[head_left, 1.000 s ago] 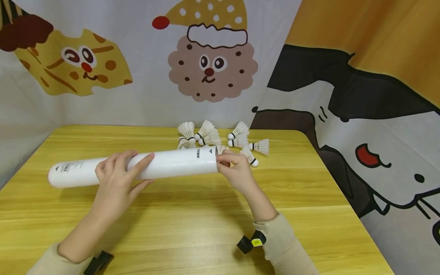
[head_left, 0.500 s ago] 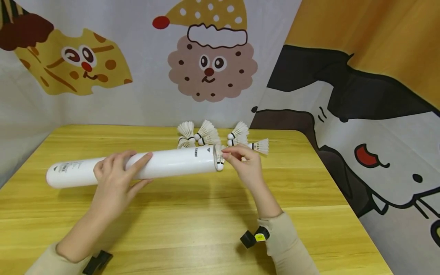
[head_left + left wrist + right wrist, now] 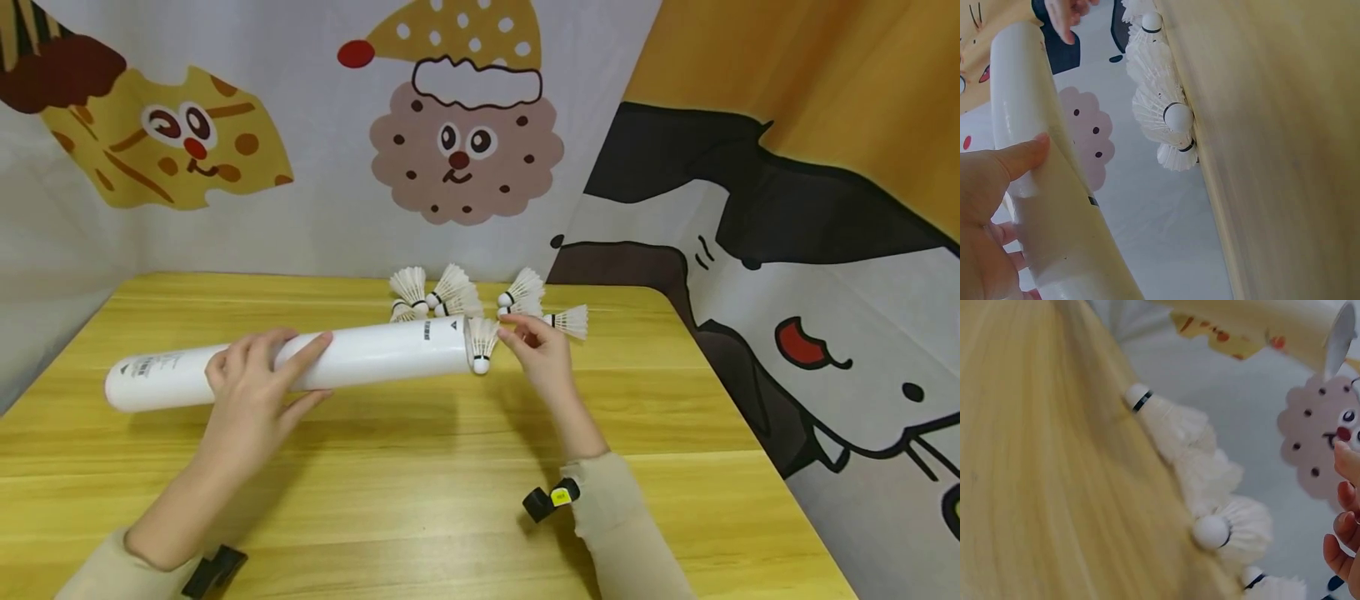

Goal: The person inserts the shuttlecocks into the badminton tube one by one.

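My left hand grips a long white shuttlecock tube, tilted slightly up to the right above the table, with its mouth facing right. In the left wrist view the thumb lies along the tube. Just right of the mouth is my right hand; in the right wrist view its loosely bent fingers hold nothing. One shuttlecock shows beside the tube's mouth, cork toward me. Several more lie at the back, including a left cluster and a right group. The tube's inside is hidden.
The wooden table backs onto a cartoon-printed curtain. Another shuttlecock lies farthest right, partly behind the right hand. A black camera mount sits at the right sleeve, another mount at the left.
My right hand has drawn back from the tube's mouth to the right, uncovering the shuttlecock beside it. The left hand and tube have barely moved.
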A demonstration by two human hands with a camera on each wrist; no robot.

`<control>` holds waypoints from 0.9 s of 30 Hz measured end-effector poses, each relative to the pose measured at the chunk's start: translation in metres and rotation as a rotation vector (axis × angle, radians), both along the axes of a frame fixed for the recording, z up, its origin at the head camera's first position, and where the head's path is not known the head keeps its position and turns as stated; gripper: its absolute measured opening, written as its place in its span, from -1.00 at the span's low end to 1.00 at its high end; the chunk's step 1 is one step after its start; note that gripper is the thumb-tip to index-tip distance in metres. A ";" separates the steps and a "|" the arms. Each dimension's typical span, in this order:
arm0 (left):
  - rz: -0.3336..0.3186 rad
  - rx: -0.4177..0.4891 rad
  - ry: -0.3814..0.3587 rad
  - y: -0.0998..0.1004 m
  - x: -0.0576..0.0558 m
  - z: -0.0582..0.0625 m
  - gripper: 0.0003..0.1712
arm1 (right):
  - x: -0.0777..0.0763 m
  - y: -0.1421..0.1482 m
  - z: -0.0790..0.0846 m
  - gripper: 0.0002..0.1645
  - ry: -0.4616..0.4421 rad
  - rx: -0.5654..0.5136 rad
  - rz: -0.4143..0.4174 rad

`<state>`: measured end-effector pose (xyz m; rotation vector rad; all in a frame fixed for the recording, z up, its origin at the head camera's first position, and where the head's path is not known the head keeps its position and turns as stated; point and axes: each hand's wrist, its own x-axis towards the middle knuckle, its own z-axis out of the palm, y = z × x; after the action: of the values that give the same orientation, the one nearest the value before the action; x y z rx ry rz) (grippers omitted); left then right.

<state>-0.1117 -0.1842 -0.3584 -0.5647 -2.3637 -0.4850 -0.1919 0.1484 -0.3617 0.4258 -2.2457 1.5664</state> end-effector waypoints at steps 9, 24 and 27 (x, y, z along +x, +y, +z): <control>-0.003 0.000 -0.004 0.002 -0.001 0.000 -0.31 | -0.031 0.004 -0.043 -0.67 -0.118 0.060 -0.099; 0.003 0.003 -0.012 0.001 0.000 0.000 -0.29 | -0.051 -0.001 -0.056 -0.67 -0.216 0.374 -0.156; 0.002 0.005 -0.013 0.001 0.000 0.000 -0.30 | -0.050 -0.001 -0.057 -0.71 -0.210 0.401 -0.173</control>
<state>-0.1120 -0.1833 -0.3587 -0.5587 -2.3746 -0.4946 -0.2416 0.1471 -0.4189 0.1675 -2.6858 1.1180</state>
